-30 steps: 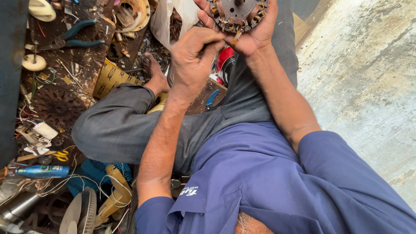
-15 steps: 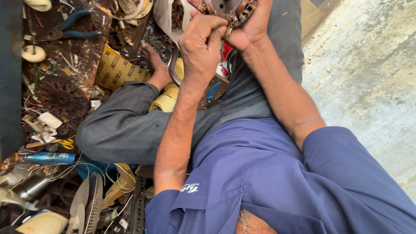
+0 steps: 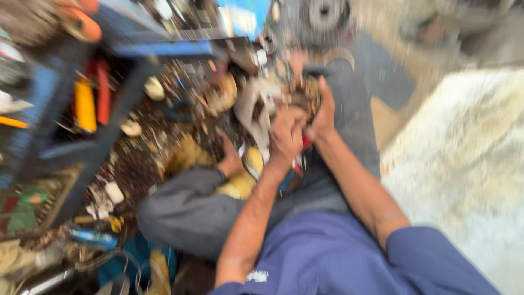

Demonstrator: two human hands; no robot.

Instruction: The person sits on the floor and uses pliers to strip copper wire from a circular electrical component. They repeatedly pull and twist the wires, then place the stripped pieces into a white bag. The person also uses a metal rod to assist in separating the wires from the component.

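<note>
The view is heavily blurred. The left hand (image 3: pixel 286 136) and right hand (image 3: pixel 323 112) meet, both closed around a rusty brown toothed metal part (image 3: pixel 305 94) held above the grey-trousered bent legs (image 3: pixel 191 210). A blue metal shelf frame (image 3: pixel 131 54) stands left, beside cluttered floor scrap (image 3: pixel 142 164).

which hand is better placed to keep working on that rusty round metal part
Left, probably. The left hand is closed right against the rusty metal part, fingers curled as if working it, while the right hand wraps its far edge and seems to steady it. Heavy blur hides the exact grip.
</note>
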